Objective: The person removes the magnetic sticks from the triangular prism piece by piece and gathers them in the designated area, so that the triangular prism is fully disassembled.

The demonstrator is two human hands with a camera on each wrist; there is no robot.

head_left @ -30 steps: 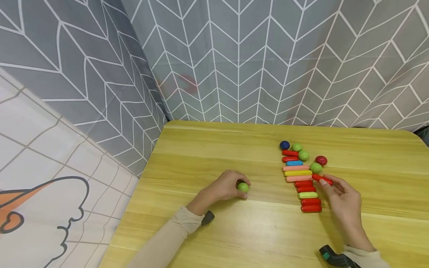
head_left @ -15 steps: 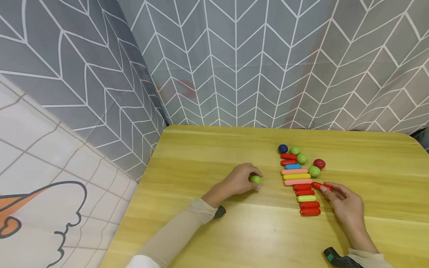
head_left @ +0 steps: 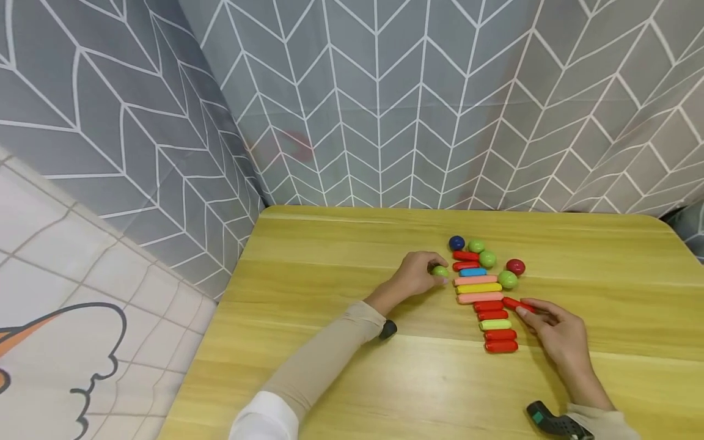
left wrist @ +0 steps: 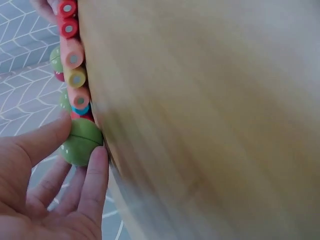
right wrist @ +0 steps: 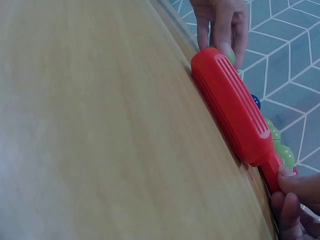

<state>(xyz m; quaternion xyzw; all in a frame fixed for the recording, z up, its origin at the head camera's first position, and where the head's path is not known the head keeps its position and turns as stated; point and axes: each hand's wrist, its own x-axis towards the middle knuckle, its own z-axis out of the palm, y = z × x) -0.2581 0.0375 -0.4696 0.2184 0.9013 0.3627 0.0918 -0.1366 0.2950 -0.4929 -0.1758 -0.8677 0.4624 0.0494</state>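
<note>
My left hand (head_left: 415, 273) holds a green ball (head_left: 440, 272) just left of the row of sticks. Seen from the left wrist, thumb and fingertips pinch that ball (left wrist: 82, 142), which has a dark seam. On the other side, my right hand (head_left: 563, 336) pinches a short red magnetic stick (head_left: 517, 305) by one end. Its far end is at the right end of the lower pink stick (head_left: 480, 298); whether they touch, I cannot tell. Between my hands lies the row of red, blue, pink, yellow and lime magnetic sticks, with grey discs visible in several ends.
Beyond the row sit a dark blue ball (head_left: 456, 243), a crimson ball (head_left: 515, 267) and 3 green balls, one being the nearest green ball (head_left: 508, 280). Everything lies on a wooden table (head_left: 330, 244). A patterned grey curtain (head_left: 379, 110) hangs behind the far edge.
My left hand has carried the green ball rightward and farther from me, up close to the row. The right hand still pinches the red stick and has barely moved.
</note>
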